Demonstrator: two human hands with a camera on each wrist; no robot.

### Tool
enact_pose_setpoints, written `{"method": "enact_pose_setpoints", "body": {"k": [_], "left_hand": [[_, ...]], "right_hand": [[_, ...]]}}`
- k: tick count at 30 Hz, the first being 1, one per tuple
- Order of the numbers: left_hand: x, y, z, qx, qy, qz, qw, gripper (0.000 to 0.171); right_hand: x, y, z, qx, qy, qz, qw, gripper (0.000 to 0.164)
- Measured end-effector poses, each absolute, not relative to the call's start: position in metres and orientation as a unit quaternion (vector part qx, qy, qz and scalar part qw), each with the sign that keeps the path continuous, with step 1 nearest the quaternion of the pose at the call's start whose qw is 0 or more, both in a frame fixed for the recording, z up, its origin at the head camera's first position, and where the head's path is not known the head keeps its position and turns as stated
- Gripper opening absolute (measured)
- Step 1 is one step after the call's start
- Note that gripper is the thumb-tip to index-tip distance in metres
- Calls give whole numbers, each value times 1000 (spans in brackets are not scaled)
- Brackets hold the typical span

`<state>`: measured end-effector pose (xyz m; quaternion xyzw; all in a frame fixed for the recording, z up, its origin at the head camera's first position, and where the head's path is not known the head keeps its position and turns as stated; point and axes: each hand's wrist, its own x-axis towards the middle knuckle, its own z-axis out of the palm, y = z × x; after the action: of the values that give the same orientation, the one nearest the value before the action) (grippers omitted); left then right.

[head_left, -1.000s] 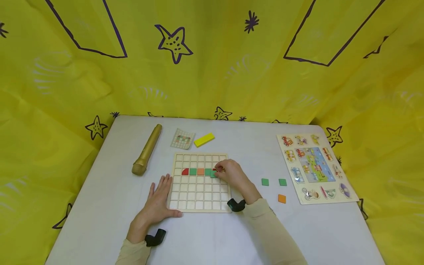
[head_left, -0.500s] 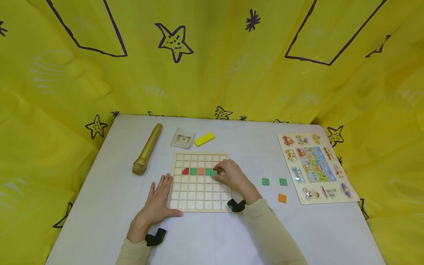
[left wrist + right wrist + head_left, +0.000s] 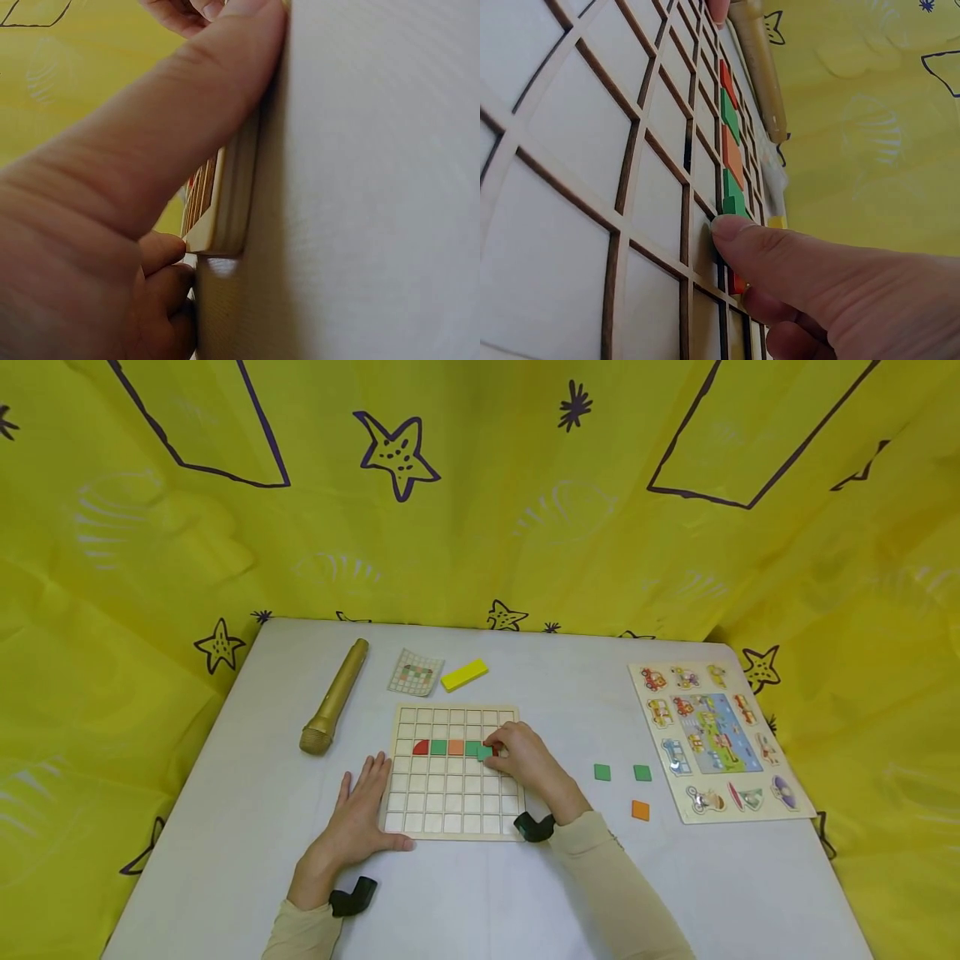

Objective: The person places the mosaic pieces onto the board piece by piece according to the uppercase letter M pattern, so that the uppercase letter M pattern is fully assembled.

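Observation:
A wooden grid board (image 3: 453, 806) lies on the table in front of me. My left hand (image 3: 352, 818) rests beside it, fingers straight along the left edge and thumb at the near edge, also close up in the left wrist view. With thumb and forefinger, my right hand (image 3: 528, 764) pinches a green square tile (image 3: 483, 753) over the right end of a tile row. That row has a red quarter-round piece (image 3: 422, 747), a green tile (image 3: 438, 747), an orange tile (image 3: 456, 747) and another green tile (image 3: 471, 748). A red piece (image 3: 737, 283) shows partly under my right fingers.
Two loose green tiles, one a green square (image 3: 602, 772), and an orange square (image 3: 641, 810) lie right of the board. A picture puzzle (image 3: 678, 727) sits farther right. Behind the board are a gold microphone (image 3: 333, 697), a pattern card (image 3: 416, 673) and a yellow block (image 3: 464, 675).
My right thumb and forefinger have shifted slightly with the green tile, and more red shows between them. My left hand stays in place by the board.

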<state>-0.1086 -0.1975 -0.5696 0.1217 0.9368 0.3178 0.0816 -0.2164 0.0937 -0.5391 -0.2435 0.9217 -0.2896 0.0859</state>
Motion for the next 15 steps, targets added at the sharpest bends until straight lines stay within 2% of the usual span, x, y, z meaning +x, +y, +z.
{"method": "enact_pose_setpoints", "body": {"k": [15], "left_hand": [[-108,-198,-568,123,936,321,79,137]], "right_hand": [[-216,88,-540,-256,920,-288,70,24]]}}
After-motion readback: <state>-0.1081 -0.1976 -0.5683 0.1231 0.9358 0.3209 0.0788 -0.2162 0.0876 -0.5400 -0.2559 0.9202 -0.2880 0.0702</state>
